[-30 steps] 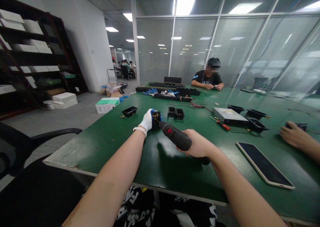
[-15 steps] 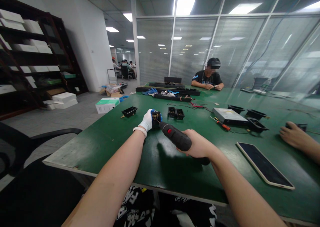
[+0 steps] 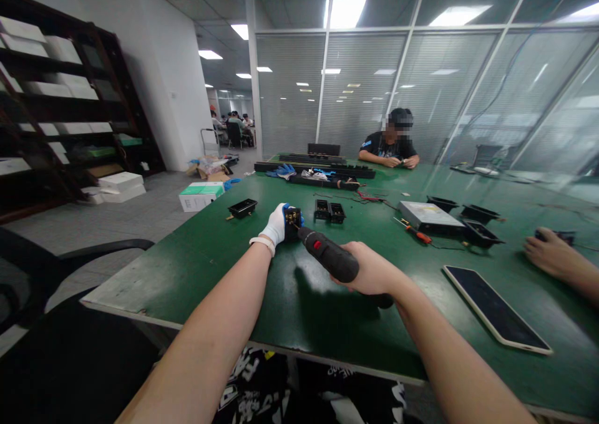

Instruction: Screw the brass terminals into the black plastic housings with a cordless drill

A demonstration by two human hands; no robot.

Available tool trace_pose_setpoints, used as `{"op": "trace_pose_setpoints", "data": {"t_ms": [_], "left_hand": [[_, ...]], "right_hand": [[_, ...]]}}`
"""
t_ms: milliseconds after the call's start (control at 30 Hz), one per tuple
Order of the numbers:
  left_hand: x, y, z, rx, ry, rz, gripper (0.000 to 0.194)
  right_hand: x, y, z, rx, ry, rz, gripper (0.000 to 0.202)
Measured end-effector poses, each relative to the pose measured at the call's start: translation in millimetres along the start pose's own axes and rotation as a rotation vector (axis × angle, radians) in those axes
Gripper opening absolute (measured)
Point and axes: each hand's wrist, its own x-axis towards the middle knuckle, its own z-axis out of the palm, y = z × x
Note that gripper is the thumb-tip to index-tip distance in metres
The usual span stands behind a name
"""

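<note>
My left hand [image 3: 276,223], in a white and blue glove, is closed around a small black box [image 3: 292,224] with brass-coloured parts on its face. In my bare right hand [image 3: 369,268] is a black power screwdriver [image 3: 330,254] with a red mark. Its bit points left at the face of the box and seems to touch it. Two similar black boxes [image 3: 329,211] stand side by side just beyond, and a black housing [image 3: 242,208] lies to the left.
A phone [image 3: 496,308] lies at the right, near another person's hand [image 3: 555,255]. Behind it are a silver case [image 3: 431,217], an orange-handled screwdriver [image 3: 418,233] and black housings [image 3: 481,233]. A person [image 3: 390,143] sits across the green table [image 3: 196,274].
</note>
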Motion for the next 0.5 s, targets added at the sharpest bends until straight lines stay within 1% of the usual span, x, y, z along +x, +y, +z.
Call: {"op": "trace_pose_setpoints", "data": {"t_ms": [100,267,500], "left_hand": [[-1.3,-0.2,1.1,0.031,0.030,-0.004,0.027],[-2.0,0.0,1.1,0.051,0.017,-0.002,0.027],[3.2,-0.2,-1.3,0.054,0.005,0.010,0.031]], "right_hand": [[0.5,0.2,0.2,0.002,0.001,0.003,0.017],[0.1,-1.3,-0.5,0.002,-0.001,0.010,0.018],[0.4,-1.0,0.1,0.005,0.005,0.000,0.017]]}}
